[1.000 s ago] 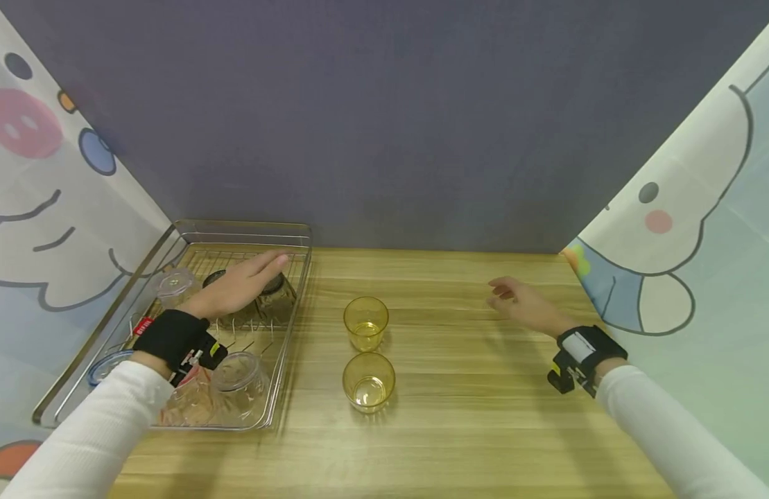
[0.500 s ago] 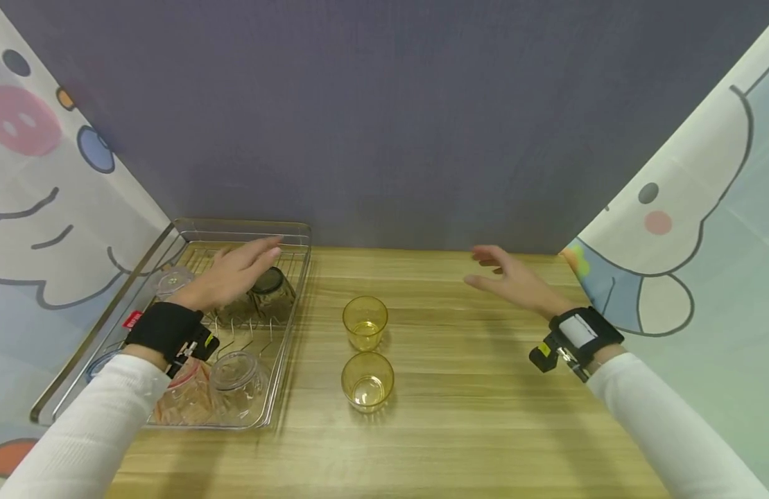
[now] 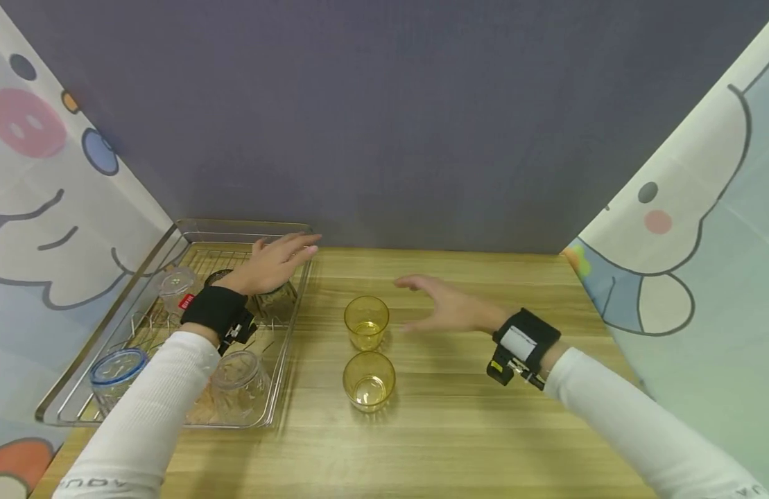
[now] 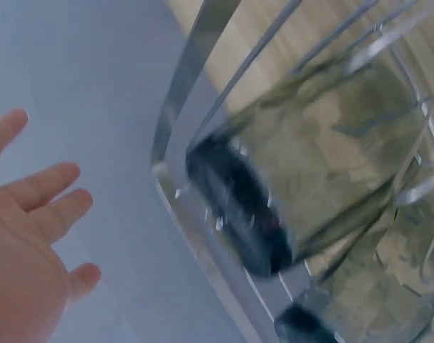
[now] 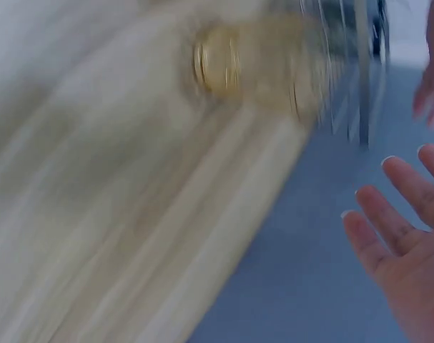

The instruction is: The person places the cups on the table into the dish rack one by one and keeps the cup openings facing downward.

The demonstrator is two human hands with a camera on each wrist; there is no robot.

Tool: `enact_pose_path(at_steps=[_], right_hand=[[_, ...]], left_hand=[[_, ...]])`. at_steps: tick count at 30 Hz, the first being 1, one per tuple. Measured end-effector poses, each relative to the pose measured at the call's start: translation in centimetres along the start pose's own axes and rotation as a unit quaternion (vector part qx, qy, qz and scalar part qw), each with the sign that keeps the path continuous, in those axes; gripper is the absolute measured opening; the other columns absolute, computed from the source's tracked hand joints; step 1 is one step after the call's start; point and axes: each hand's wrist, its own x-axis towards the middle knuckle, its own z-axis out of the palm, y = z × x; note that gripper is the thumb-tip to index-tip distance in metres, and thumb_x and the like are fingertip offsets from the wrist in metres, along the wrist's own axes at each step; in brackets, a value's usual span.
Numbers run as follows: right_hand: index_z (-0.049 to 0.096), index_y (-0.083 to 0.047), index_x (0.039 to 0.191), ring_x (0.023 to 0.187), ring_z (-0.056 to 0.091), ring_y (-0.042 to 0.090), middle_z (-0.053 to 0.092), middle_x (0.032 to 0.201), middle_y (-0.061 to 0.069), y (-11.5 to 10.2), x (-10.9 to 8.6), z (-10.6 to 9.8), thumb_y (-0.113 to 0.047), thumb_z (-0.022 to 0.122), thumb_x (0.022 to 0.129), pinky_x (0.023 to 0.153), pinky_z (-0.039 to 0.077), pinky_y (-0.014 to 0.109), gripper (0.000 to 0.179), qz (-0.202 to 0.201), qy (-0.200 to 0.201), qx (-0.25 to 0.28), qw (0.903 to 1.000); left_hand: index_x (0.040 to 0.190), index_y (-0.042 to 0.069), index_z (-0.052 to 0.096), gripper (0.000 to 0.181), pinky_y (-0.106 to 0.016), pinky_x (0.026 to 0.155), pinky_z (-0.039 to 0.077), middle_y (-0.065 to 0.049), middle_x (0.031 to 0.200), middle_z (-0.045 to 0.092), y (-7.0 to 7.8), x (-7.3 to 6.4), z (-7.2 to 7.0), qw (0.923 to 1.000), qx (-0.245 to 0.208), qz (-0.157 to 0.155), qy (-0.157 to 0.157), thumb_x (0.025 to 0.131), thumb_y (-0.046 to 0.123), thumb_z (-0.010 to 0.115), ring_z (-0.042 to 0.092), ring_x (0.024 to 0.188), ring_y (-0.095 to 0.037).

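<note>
Two yellow glasses stand upright on the wooden table, one behind the other: the far yellow glass (image 3: 366, 324) and the near yellow glass (image 3: 369, 383). Just right of the far one is my right hand (image 3: 449, 305), its fingers spread and thumb apart, holding nothing. Over the back right of the wire rack (image 3: 283, 374) hovers my left hand (image 3: 270, 265), fingers extended and nothing in them. Below it a dark glass (image 3: 278, 302) sits in the rack; the left wrist view shows this dark glass (image 4: 302, 164) apart from the fingers.
More glasses stand in the rack: a clear glass (image 3: 177, 287) at the back left, a blue-rimmed glass (image 3: 117, 374) at the front left, and another clear glass (image 3: 239, 384) at the front right. A grey panel (image 3: 384, 138) rises behind the table.
My right hand has moved left across the table to beside the far yellow glass, its fingers spreading. After a slight shift back, my left hand has moved right over the rack. The glasses stay put.
</note>
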Motion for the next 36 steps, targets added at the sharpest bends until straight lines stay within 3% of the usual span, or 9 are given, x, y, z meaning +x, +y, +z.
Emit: enact_pose_path(at_steps=[4,7,14,18,23,26,31,36], right_hand=[[0.034,-0.014,0.15,0.139,0.034,0.026,0.037,0.156,0.009,-1.6,0.8,2.5,-0.048,0.075,0.078,0.114,0.031,0.055,0.089,-0.031,-0.051,-0.04,0.9974],[0.037,-0.014,0.149,0.138,0.035,0.025,0.039,0.155,0.008,-2.4,1.2,4.1,-0.052,0.073,0.078,0.115,0.032,0.051,0.089,-0.075,-0.083,-0.099,0.9888],[0.037,-0.024,0.149,0.141,0.029,0.035,0.032,0.158,0.012,-3.3,1.8,7.2,-0.057,0.07,0.078,0.115,0.032,0.055,0.085,-0.161,-0.136,-0.249,0.9453],[0.036,-0.031,0.149,0.142,0.029,0.035,0.029,0.159,0.011,-3.5,2.1,8.7,-0.054,0.074,0.076,0.109,0.037,0.06,0.085,-0.182,-0.152,-0.296,0.9253],[0.038,-0.035,0.148,0.141,0.028,0.035,0.029,0.159,0.008,-3.4,2.1,10.0,-0.05,0.075,0.077,0.104,0.041,0.065,0.081,-0.168,-0.184,-0.297,0.9218],[0.043,-0.033,0.143,0.136,0.036,0.031,0.036,0.154,0.007,-3.2,2.2,10.5,-0.049,0.075,0.077,0.101,0.047,0.056,0.075,-0.171,-0.184,-0.303,0.9193],[0.053,-0.031,0.129,0.116,0.049,0.021,0.05,0.13,0.0,-3.2,2.0,10.4,-0.046,0.08,0.073,0.09,0.055,0.037,0.064,-0.165,-0.175,-0.326,0.9141],[0.055,-0.031,0.123,0.106,0.053,0.018,0.051,0.122,-0.002,-2.8,1.9,10.2,-0.039,0.084,0.069,0.081,0.057,0.031,0.062,-0.132,-0.184,-0.338,0.9134]], left_hand=[[0.152,0.014,0.031,0.06,-0.078,0.108,-0.002,-0.024,0.158,0.027,0.5,0.5,1.6,0.9988,0.037,-0.007,-0.029,0.104,0.05,0.021,0.018,0.144,-0.043],[0.152,0.014,0.032,0.06,-0.078,0.108,-0.001,-0.025,0.157,0.029,0.8,0.5,2.7,0.9972,0.058,-0.004,-0.046,0.104,0.049,0.022,0.021,0.143,-0.044],[0.151,0.012,0.035,0.056,-0.077,0.109,0.004,-0.029,0.154,0.031,1.3,0.2,3.6,0.9951,0.086,0.015,-0.047,0.105,0.044,0.029,0.023,0.142,-0.044],[0.151,0.012,0.035,0.058,-0.077,0.11,0.0,-0.029,0.154,0.031,1.5,0.3,3.9,0.9934,0.095,0.018,-0.061,0.104,0.046,0.032,0.022,0.143,-0.044],[0.152,0.013,0.031,0.06,-0.076,0.111,-0.002,-0.028,0.155,0.03,1.9,0.3,4.4,0.9903,0.102,0.021,-0.091,0.103,0.047,0.036,0.02,0.143,-0.043],[0.153,0.013,0.03,0.06,-0.076,0.111,-0.001,-0.028,0.155,0.029,2.3,0.2,4.4,0.9895,0.101,0.02,-0.102,0.103,0.046,0.037,0.02,0.144,-0.043],[0.153,0.012,0.028,0.062,-0.076,0.111,0.0,-0.03,0.155,0.028,2.6,0.1,4.2,0.989,0.093,0.007,-0.114,0.102,0.047,0.036,0.019,0.144,-0.044],[0.154,0.011,0.026,0.065,-0.076,0.111,0.004,-0.03,0.157,0.025,2.4,-0.1,3.9,0.989,0.084,-0.018,-0.12,0.102,0.05,0.034,0.019,0.143,-0.044]])
